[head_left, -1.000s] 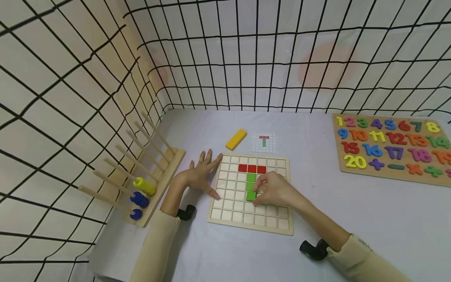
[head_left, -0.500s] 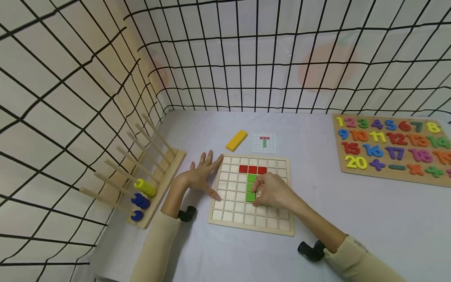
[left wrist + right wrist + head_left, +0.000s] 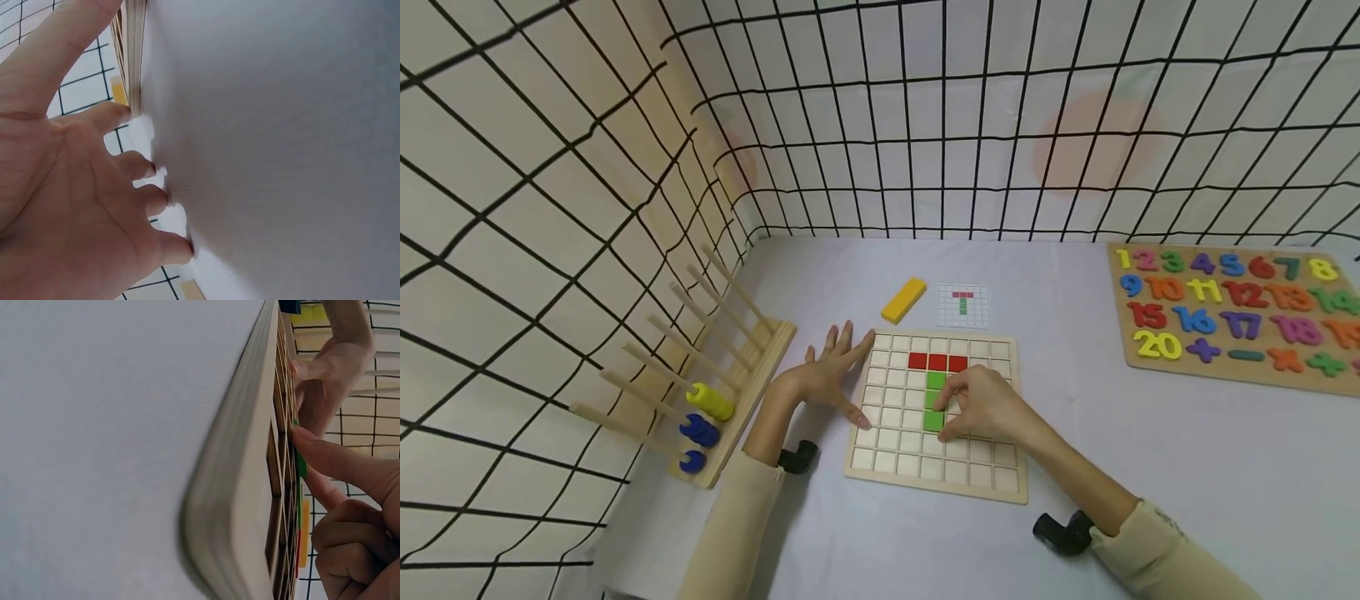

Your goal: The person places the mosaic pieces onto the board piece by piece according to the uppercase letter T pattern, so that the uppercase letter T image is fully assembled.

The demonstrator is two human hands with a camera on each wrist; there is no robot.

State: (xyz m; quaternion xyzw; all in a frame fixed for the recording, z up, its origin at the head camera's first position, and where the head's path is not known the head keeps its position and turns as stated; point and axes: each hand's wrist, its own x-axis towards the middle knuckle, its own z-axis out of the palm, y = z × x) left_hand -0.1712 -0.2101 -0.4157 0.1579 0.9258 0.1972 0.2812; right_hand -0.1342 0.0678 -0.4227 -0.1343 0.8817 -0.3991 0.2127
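A wooden grid board [image 3: 936,484] with white squares lies in front of me, carrying three red tiles [image 3: 937,362] in a row and a column of green tiles [image 3: 933,421] below them. My right hand [image 3: 985,404] pinches the lowest green tile between thumb and index finger; in the right wrist view its other fingers [image 3: 347,537] are curled. My left hand [image 3: 823,379] spreads its fingers at the board's left side. Its thumb and index finger touch the board's edge [image 3: 134,56], while the other fingertips rest on the white cloth. A grid card [image 3: 963,306] shows a red and green T.
Behind the board lies a yellow bar [image 3: 903,300]. A wooden peg rack [image 3: 767,350] with yellow and blue rings stands at left. At right lies a colourful number board [image 3: 1187,325]. Black wire mesh [image 3: 912,140] encloses the back and left side.
The head view has shifted very slightly. My right fingers have adjusted a little around the lowest green tile; the left hand and the tiles keep their places.
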